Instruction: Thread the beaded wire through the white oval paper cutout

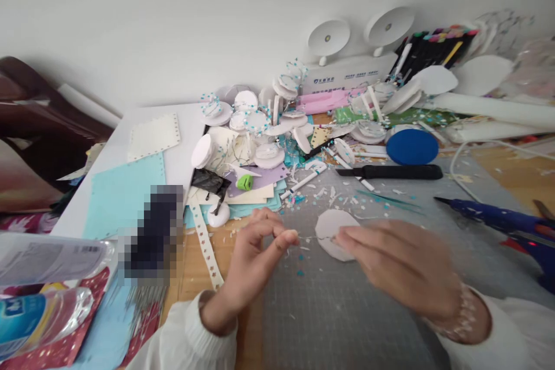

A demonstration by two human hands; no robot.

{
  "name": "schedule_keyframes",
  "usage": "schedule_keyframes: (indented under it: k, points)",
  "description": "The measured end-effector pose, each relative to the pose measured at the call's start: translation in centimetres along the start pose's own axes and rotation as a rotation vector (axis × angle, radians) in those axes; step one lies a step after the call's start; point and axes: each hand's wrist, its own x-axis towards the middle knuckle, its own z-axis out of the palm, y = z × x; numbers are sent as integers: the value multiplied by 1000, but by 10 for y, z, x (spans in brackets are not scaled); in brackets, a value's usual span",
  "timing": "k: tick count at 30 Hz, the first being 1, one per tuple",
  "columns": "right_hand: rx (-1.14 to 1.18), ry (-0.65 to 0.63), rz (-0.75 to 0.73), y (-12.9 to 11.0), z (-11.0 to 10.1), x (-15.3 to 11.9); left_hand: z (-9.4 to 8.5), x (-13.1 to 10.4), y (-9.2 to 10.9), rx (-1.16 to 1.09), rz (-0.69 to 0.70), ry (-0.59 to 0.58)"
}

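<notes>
The left hand pinches a thin wire between thumb and forefinger. The right hand, blurred, has its fingertips on a white foam disc lying on the grey cutting mat between both hands. Beyond the right hand lies a black-handled knife; further right, a blue glue gun.

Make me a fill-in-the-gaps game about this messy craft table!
1. The right hand touches a white foam ____ on the grey cutting mat.
2. The round lid behind the black-handled knife is coloured ____.
3. The left hand pinches something thin between thumb and ____.
4. The glue gun lies on the person's ____ side.

Missing words: disc; blue; forefinger; right
</notes>
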Motion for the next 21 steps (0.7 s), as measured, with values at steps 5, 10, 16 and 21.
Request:
schedule_keyframes:
  k: [5, 10, 16, 21]
  points:
    - [55, -77, -45, 7, -1, 1, -6, 1, -2, -12, 31, 20]
    - [418, -271, 300, 13, -4, 15, -16, 1, 3, 290, 321, 77]
    - [94, -103, 121, 11, 2, 3, -10, 3, 6, 83, 74, -44]
    - [-93, 29, 94, 4, 3, 0, -3, 2, 6, -221, -147, -171]
